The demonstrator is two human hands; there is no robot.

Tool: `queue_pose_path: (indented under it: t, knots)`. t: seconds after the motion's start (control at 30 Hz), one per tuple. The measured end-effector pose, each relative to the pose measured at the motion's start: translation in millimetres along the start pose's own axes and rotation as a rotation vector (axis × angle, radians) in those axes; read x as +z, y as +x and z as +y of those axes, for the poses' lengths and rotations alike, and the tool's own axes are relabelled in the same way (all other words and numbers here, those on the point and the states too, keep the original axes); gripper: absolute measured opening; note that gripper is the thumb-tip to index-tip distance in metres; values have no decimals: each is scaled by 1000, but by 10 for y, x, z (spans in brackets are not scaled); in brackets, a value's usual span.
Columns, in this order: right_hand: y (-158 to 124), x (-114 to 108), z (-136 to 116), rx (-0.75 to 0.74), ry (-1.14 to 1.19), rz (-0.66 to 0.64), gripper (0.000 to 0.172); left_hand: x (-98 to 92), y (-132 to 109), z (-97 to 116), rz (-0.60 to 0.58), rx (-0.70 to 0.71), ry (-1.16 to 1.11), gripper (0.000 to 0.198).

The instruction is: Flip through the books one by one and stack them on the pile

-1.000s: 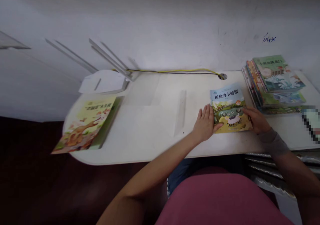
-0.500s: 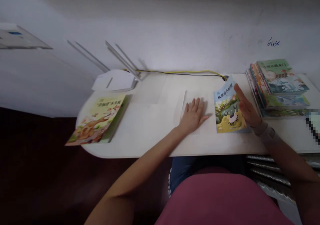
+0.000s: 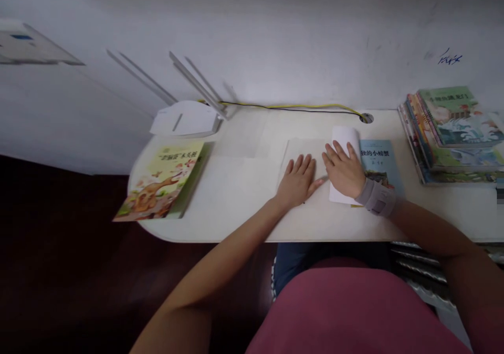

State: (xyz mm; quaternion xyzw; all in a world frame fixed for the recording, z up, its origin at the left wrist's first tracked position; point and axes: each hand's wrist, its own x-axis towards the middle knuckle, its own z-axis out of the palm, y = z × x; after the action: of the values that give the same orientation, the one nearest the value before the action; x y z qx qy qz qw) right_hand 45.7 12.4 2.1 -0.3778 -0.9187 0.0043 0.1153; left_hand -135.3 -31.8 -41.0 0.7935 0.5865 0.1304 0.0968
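Observation:
My left hand (image 3: 297, 182) lies flat, fingers spread, on a clear sheet (image 3: 293, 152) on the white table. Its thumb points toward my right hand (image 3: 344, 170), which is also open, palm down on the white inner side of a book's cover (image 3: 342, 134). That cover is turned over toward the left. To its right shows a blue page (image 3: 380, 152) with black Chinese print and a dark picture, partly behind my right wrist. A wide band (image 3: 377, 198) is round that wrist.
A stack of picture books (image 3: 452, 117) stands at the right. At the left are a white router (image 3: 185, 118) with antennas and a yellow-green book (image 3: 163, 180) overhanging the table edge. Cables (image 3: 291, 107) run along the wall to a hole (image 3: 367, 118).
My right hand has moved left from the book's right side, and the crab cover is now folded over, showing white. My left hand stays on the clear sheet. The view has shifted slightly.

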Motion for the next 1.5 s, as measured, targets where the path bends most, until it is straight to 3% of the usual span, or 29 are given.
queue_pose_path:
  t: [0.23, 0.43, 0.57, 0.7, 0.9, 1.23, 1.5]
  knots:
    - [76, 107, -91, 6, 55, -38, 52, -19, -7, 53, -22, -15, 45, 83]
    - [104, -16, -124, 18, 19, -60, 47, -13, -20, 63, -31, -12, 65, 89]
    - [220, -112, 165, 134, 78, -4, 54, -9, -23, 70, -53, -18, 111, 91]
    - [290, -51, 551, 272, 154, 74, 68, -5, -28, 76, -54, -22, 153, 91]
    - [243, 109, 643, 284, 149, 156, 59, 35, -33, 54, -39, -24, 164, 96]
    - [266, 114, 578, 254, 126, 98, 49, 122, -52, -16, 29, 15, 165, 94]
    - [270, 133, 561, 206, 114, 54, 42, 85, -48, 20, -9, 9, 165, 94]
